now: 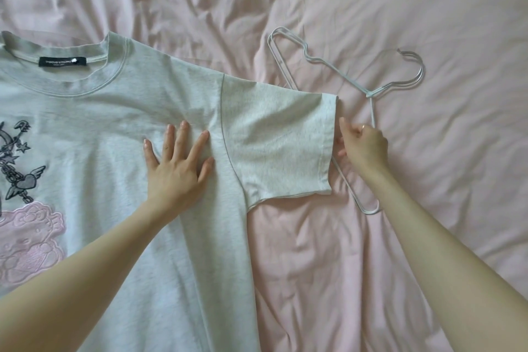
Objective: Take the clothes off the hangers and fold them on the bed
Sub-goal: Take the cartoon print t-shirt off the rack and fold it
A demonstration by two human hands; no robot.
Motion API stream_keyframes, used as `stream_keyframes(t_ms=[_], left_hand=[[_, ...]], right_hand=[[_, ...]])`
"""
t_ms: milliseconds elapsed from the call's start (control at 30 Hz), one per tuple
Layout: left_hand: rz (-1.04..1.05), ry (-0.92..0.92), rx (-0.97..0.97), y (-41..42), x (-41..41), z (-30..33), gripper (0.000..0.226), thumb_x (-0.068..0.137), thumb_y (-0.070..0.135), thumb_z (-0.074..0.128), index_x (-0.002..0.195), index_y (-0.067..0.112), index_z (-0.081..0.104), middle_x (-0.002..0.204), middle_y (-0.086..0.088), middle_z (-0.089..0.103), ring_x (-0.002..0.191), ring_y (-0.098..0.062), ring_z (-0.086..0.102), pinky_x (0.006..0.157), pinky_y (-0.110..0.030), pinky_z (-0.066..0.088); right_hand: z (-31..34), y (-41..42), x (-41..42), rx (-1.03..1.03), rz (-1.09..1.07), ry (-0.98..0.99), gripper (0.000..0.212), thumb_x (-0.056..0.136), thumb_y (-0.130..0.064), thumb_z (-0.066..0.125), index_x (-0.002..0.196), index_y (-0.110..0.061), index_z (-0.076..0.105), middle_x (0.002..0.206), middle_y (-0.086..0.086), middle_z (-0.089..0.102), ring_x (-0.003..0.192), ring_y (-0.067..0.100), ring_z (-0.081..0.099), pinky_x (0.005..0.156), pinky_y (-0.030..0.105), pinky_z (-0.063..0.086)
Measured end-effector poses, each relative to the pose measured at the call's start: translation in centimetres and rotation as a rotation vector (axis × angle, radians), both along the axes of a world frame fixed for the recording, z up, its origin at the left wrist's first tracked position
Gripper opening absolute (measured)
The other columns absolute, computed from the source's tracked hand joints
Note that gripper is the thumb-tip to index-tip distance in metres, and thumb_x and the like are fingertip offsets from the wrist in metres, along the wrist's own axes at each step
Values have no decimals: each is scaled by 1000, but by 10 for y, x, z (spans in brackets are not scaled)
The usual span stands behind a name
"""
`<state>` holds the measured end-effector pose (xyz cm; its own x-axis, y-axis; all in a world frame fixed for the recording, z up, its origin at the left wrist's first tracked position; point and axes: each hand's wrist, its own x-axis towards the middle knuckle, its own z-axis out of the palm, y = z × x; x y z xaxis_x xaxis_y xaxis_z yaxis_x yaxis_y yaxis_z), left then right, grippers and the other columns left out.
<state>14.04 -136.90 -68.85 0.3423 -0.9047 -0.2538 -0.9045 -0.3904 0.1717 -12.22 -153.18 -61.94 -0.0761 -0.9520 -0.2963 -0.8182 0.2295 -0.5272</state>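
Note:
A light grey T-shirt [120,111] with a dark and pink print lies face up on the pink bed sheet [371,8], its neck toward the far side and one short sleeve [274,140] spread out to the right. My left hand [177,160] presses flat on the shirt just inside the sleeve seam, fingers spread. My right hand [361,144] is at the sleeve's hem, fingers curled and pinching the cuff edge. White wire hangers [337,71] lie on the sheet beside and partly under the sleeve, free of the shirt.
The crumpled pink sheet covers the whole bed in view. The hangers' hooks [414,66] point to the right, beyond my right hand. The shirt's left part runs out of frame.

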Motion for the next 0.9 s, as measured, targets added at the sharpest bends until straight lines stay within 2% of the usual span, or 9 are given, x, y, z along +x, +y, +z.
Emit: stream_keyframes(t_ms=[133, 233, 300, 400, 600, 667, 733, 800, 900], left_hand=[[2, -10, -7, 1, -1, -1, 68, 83, 60, 1, 148, 39, 7, 159, -1, -4, 145, -21, -11, 111, -53, -13], [0, -12, -12, 1, -1, -2, 67, 85, 59, 2, 148, 39, 7, 159, -1, -4, 145, -21, -12, 111, -53, -14], [-1, -7, -11, 1, -1, -2, 66, 85, 59, 2, 148, 40, 6, 159, -1, -4, 145, -20, -12, 111, -53, -15], [4, -2, -10, 1, -1, -3, 66, 85, 59, 2, 148, 40, 4, 159, -1, -6, 145, -20, -14, 110, -52, -16], [-3, 50, 37, 4, -2, 4, 69, 82, 60, -3, 148, 40, -3, 158, 0, -13, 143, -20, -20, 110, -53, -17], [-5, 88, 26, 12, -6, 8, 71, 81, 59, -2, 149, 38, 1, 158, -1, -11, 144, -21, -18, 111, -52, -15], [-12, 132, 0, 26, -12, 10, 70, 83, 57, 0, 149, 35, 8, 159, -2, -6, 145, -21, -14, 112, -49, -14], [-31, 165, -46, 46, -17, 11, 68, 87, 54, 4, 149, 30, 16, 159, -4, 1, 145, -21, -10, 114, -46, -11], [-33, 228, -119, 79, -22, 11, 62, 92, 49, 12, 149, 26, 21, 158, -6, 10, 145, -17, -4, 116, -38, -6]], right_hand=[[-9, -32, 33, 152, -78, -155, 58, 71, -72, 48, 78, -16, 61, 83, -1, 65, 89, 25, 65, 85, 43, 51], [-21, -48, 47, 224, -356, -428, 34, 79, -38, 67, 90, -6, 63, 89, 6, 66, 84, 24, 65, 83, 44, 54], [-24, -52, 48, 128, -381, -345, 25, 80, -27, 64, 93, -7, 65, 74, 0, 59, 72, 19, 57, 71, 35, 52], [-19, -49, 45, -74, -304, -239, 15, 83, -33, 57, 73, -22, 58, 63, -7, 50, 61, 13, 47, 62, 26, 40], [-10, -14, 35, -106, -161, -161, 37, 90, -32, 51, 118, -11, 61, 106, 3, 66, 99, 17, 59, 88, 25, 42], [-9, 13, 25, -153, -141, -96, 42, 89, -31, 52, 123, -6, 55, 119, 9, 59, 110, 22, 55, 97, 29, 40], [-5, 51, 16, -171, -199, -73, 30, 92, -24, 51, 112, -2, 57, 111, 12, 59, 100, 24, 54, 87, 24, 37], [-4, 91, 15, -12, -193, -117, 25, 94, -25, 49, 92, -4, 61, 89, 7, 64, 80, 20, 56, 72, 24, 37], [-7, 145, 31, 490, -127, -377, 36, 96, -33, 48, 74, -6, 58, 66, 9, 63, 51, 14, 60, 51, 23, 48]])
